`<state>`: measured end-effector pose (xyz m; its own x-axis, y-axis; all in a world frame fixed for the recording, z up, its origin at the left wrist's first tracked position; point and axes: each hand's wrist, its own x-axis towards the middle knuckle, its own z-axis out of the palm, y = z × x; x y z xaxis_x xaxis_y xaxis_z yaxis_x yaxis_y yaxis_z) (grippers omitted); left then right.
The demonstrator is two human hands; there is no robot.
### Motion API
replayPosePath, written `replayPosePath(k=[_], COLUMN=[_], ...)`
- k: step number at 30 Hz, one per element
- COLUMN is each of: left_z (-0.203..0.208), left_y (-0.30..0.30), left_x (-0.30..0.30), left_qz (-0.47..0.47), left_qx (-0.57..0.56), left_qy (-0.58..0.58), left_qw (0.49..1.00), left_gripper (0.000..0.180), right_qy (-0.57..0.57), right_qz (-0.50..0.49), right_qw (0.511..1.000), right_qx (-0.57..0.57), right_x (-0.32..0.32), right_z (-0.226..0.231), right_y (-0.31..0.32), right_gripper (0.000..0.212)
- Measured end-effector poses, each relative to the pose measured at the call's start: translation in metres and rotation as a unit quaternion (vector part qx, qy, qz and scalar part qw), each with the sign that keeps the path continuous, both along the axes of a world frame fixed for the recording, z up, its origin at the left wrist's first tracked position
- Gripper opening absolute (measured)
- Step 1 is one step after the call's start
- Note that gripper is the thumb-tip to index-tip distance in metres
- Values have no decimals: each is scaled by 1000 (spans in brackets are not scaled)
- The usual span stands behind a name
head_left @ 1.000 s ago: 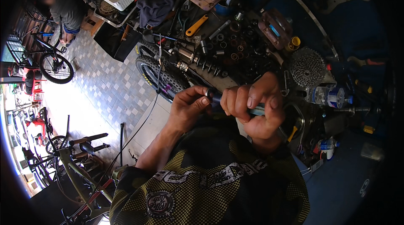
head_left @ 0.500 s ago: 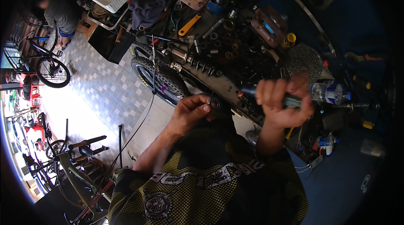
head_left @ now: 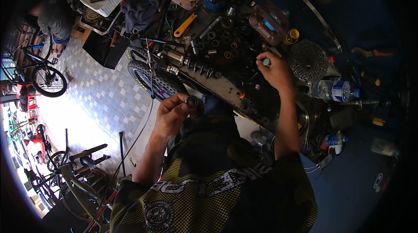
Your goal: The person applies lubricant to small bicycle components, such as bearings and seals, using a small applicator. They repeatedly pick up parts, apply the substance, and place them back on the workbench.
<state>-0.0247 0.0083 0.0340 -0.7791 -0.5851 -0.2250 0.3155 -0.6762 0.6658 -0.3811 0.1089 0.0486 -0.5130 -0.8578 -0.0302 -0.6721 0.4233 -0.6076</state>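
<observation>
My left hand (head_left: 169, 117) pinches a small dark ring (head_left: 191, 101), which looks like a bearing, between thumb and fingers near the bench's front edge. The hole of the ring is visible. Over the bench, my right hand (head_left: 278, 72) is closed around a tool with a grey-green handle end (head_left: 266, 62). The rest of that tool is hidden by the fingers or lost against the dark bench. Left of the right hand, loose rings (head_left: 228, 55) and small metal sleeves lie scattered. A shock absorber with a coil spring (head_left: 198, 65) rests nearer the left hand.
A cassette (head_left: 308, 61) and a water bottle (head_left: 334, 91) are on the right. Farther back lie a yellow crank arm (head_left: 186, 25), a brown pedal (head_left: 268, 24) and a white basket (head_left: 107, 8). A bicycle tyre (head_left: 150, 76) stands beside the bench. Another person (head_left: 55, 20) works far left.
My right hand has moved up and away over the bench with the tool. My left hand, still pinching the ring, has shifted left in view; the view itself moved slightly.
</observation>
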Motion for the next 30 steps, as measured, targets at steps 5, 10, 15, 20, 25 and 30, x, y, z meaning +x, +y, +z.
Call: replayPosePath(k=[5, 10, 15, 20, 25, 30], left_z=[-11, -11, -10, -17, -13, -21], left_y=[1, 4, 3, 5, 7, 4], left_x=[5, 7, 9, 16, 14, 19], left_qz=[-17, -12, -3, 2, 18, 12], left_qx=[-4, 1, -5, -1, 9, 4], left_qy=[0, -4, -9, -7, -17, -14], left_qw=[1000, 1000, 1000, 1000, 1000, 1000], left_gripper=[24, 26, 26, 27, 24, 26], right_qy=[58, 80, 71, 100, 103, -69], right_qz=[18, 86, 116, 80, 79, 30], right_qw=[993, 980, 979, 978, 983, 987], right_qx=[101, 159, 151, 165, 132, 140], right_x=[-5, -4, -2, 16, 10, -19], right_z=[-25, -33, -61, -66, -87, -84], right_y=[-29, -55, -75, -92, -95, -99], right_gripper=[19, 26, 26, 28, 33, 29])
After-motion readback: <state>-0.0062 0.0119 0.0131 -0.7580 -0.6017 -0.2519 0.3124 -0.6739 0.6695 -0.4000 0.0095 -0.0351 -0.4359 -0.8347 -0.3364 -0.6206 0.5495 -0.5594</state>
